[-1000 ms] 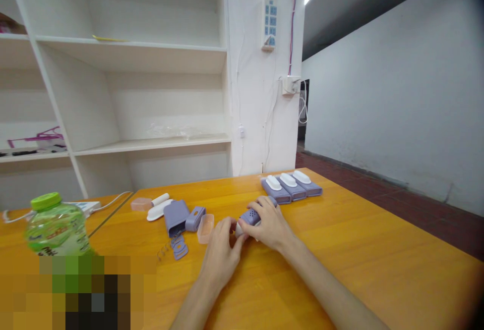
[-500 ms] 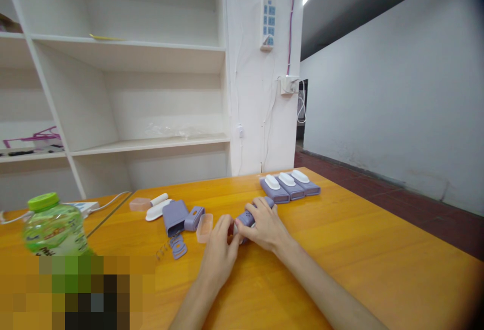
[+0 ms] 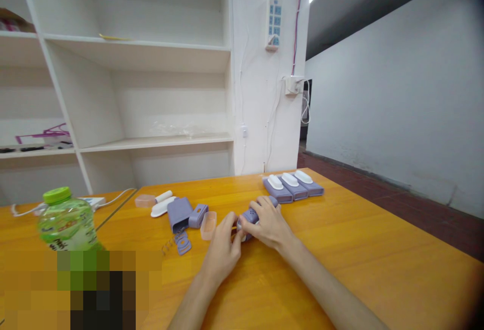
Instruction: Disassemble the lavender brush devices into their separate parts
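Note:
My right hand (image 3: 269,225) is wrapped over a small lilac plastic housing (image 3: 252,214) with small holes in it, holding it down on the orange table (image 3: 340,249). My left hand (image 3: 224,249) meets it from the left, fingertips pinched at the housing's near end, where a white part shows. What those fingertips hold is hidden. Just left lie a translucent peach cap (image 3: 208,225), a small lilac piece (image 3: 198,215), an open lilac shell (image 3: 179,214), a flat lilac clip (image 3: 183,243) and a wire spring (image 3: 167,247).
Three finished lilac units with white tops (image 3: 293,186) sit in a row at the table's far edge. A white piece (image 3: 162,206) and another peach cap (image 3: 144,201) lie farther left. A green-capped bottle (image 3: 64,221) stands at the left. White shelving (image 3: 151,143) rises behind.
Both hands stay on the lilac housing, with only small finger shifts. The whole view has slid slightly as my head moved.

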A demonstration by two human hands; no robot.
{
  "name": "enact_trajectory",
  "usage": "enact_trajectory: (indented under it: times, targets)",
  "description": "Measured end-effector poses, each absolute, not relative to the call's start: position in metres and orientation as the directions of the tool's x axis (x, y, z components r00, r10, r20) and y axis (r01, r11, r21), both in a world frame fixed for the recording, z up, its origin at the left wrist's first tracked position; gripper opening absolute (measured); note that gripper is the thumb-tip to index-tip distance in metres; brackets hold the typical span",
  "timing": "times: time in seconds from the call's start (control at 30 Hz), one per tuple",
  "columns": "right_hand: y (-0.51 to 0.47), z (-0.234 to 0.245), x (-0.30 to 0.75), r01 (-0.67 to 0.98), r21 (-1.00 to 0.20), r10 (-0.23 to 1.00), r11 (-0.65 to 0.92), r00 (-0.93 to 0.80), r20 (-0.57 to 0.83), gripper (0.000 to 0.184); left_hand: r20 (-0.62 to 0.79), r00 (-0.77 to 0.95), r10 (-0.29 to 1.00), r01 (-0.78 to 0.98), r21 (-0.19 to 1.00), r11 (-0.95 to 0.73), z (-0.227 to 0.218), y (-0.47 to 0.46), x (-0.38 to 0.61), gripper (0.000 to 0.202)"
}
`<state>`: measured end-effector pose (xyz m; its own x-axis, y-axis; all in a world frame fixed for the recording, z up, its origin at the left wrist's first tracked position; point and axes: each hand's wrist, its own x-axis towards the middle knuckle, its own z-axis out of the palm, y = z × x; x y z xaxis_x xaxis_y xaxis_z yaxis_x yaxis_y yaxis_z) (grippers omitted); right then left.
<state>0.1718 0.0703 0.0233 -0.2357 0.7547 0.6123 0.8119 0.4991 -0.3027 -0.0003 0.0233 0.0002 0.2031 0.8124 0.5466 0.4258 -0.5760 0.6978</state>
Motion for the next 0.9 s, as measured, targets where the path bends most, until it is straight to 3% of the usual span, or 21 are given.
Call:
enact_trajectory:
  times: [0.1, 0.4, 0.67, 0.9]
  targets:
    - [0.077, 0.026, 0.184, 0.796, -0.346, 0.759, 0.497, -0.205, 0.617, 0.048, 0.536, 0.232, 0.812, 0.404, 0.706, -0.582, -0.001, 0.014, 0.005, 0.004]
    - [0.084, 0.018, 0.193, 0.868, -0.348, 0.779, 0.356, -0.069, 0.624, 0.052, 0.522, 0.116, 0.845, 0.464, 0.724, -0.511, -0.01, 0.021, 0.013, 0.015]
    - [0.087, 0.013, 0.206, 0.913, -0.321, 0.788, 0.25, 0.001, 0.616, 0.053, 0.628, 0.004, 0.778, 0.782, 0.483, -0.395, -0.013, 0.038, -0.016, 0.022]
    - [0.084, 0.012, 0.196, 0.905, -0.316, 0.787, 0.284, -0.032, 0.616, 0.05, 0.686, -0.048, 0.726, 0.881, 0.372, -0.293, -0.012, 0.04, -0.017, 0.044]
